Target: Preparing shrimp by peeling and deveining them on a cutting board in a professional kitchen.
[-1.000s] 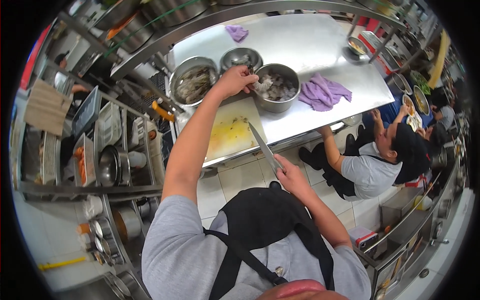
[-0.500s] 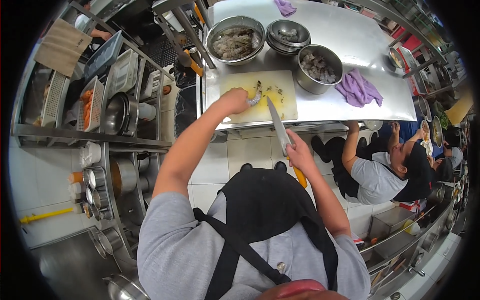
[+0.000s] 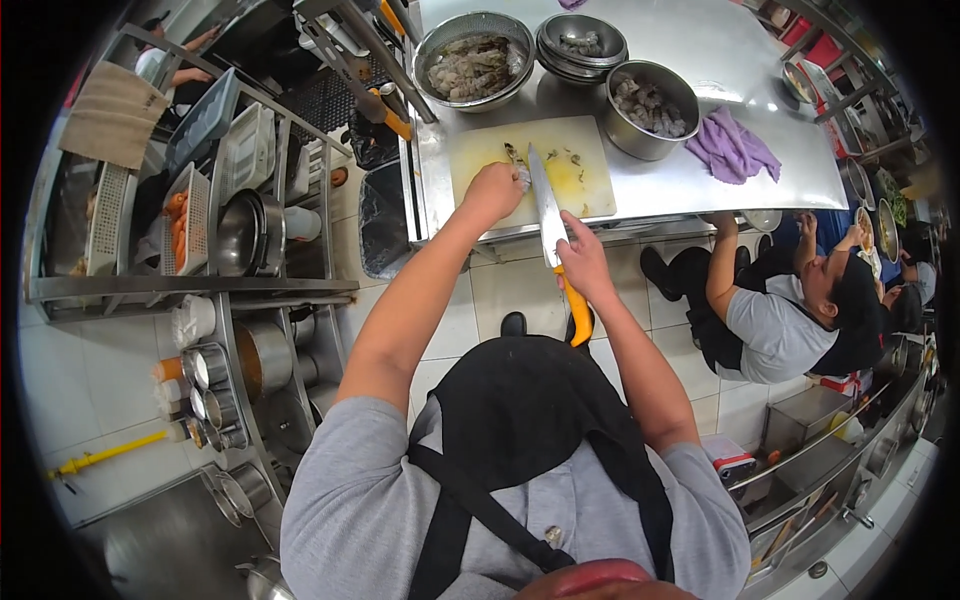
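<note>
On the white cutting board [image 3: 590,190], my left hand [image 3: 494,192] is closed on a grey, dark-headed shrimp [image 3: 521,174]. My right hand [image 3: 583,256] grips a large knife [image 3: 547,213], whose yellow handle points back toward me. The blade lies along the right side of the shrimp with its tip on the far part of the board; whether the edge touches the shrimp I cannot tell. Small dark scraps [image 3: 575,158] and yellowish liquid are spread over the board.
Behind the board stand a colander [image 3: 420,62] of whole shrimp, stacked metal bowls [image 3: 622,62] and a deep pot [image 3: 640,147] of shrimp. A purple cloth [image 3: 735,147] lies on the steel table [image 3: 800,205]. A co-worker [image 3: 775,325] is close on the right; shelving [image 3: 180,285] is on the left.
The knife blade has swung left from the board's near edge to beside the shrimp, and my right hand has moved forward with it. My left hand keeps its hold. The whole view has shifted slightly.
</note>
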{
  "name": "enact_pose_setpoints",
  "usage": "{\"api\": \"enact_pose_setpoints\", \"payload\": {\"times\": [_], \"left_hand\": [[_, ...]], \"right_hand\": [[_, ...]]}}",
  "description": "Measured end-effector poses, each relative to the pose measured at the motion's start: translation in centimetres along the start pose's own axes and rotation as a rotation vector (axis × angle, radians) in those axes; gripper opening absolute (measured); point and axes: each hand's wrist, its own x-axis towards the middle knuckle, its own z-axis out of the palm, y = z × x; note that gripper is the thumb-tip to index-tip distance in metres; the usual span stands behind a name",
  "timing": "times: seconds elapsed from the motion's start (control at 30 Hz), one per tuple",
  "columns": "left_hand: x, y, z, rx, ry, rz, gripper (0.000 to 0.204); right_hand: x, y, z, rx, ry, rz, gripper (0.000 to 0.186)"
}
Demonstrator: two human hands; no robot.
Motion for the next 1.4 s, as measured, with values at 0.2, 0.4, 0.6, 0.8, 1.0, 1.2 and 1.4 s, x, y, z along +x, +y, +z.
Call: {"api": "enact_pose_setpoints", "payload": {"times": [0.2,0.4,0.6,0.8,1.0,1.2,1.4], "left_hand": [[0.1,0.5,-0.5,0.012,-0.064,-0.046,0.021],[0.3,0.0,0.2,0.022,-0.022,-0.032,0.021],[0.3,0.2,0.1,0.05,-0.011,-0.056,0.02],[0.5,0.9,0.4,-0.02,-0.018,-0.18,0.021],[0.6,0.2,1.3,-0.091,0.096,-0.296,0.018],[-0.1,1.1,0.8,-0.156,0.119,-0.295,0.019],[0.1,1.1,1.2,-0.148,0.15,-0.265,0.013]], "right_hand": [[0.5,-0.5,0.6,-0.018,0.01,-0.005,0.059],[0.6,-0.6,0.4,-0.036,-0.01,0.005,0.059],[-2.7,0.2,-0.5,-0.052,-0.042,0.053,0.059],[-1.0,-0.7,-1.3,-0.084,-0.082,0.045,0.059],[-2.8,-0.4,-1.8,-0.048,-0.128,0.082,0.059],[-5.2,-1.2,-3.2,-0.026,-0.157,0.196,0.059],[-5.7,-1.3,-4.5,-0.006,-0.206,0.223,0.059]]}}
